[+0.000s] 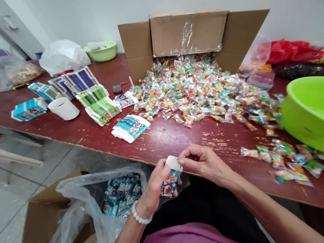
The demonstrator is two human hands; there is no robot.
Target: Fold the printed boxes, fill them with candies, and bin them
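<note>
My left hand (154, 181) is wrapped round a small printed cardboard box (173, 175), blue with colourful pictures, held over my lap at the table edge. The box's white top flap stands up. Thumb and forefinger of my right hand (200, 160) pinch that flap at its right edge; the other fingers are curled. Whether the box has anything inside is hidden. Beyond my hands lies a stack of flat blue box blanks (132, 128). A large heap of small clear-wrapped candy packets (193, 84) spills across the table.
An open carton (189, 32) lies behind the heap. At right stands a green basin (316, 118) near loose packets (286, 157). Banded box bundles (98, 102) and a white tape roll (64, 109) are at left. On the floor, a plastic-lined carton (50, 207) holds filled-looking blue boxes (123, 196).
</note>
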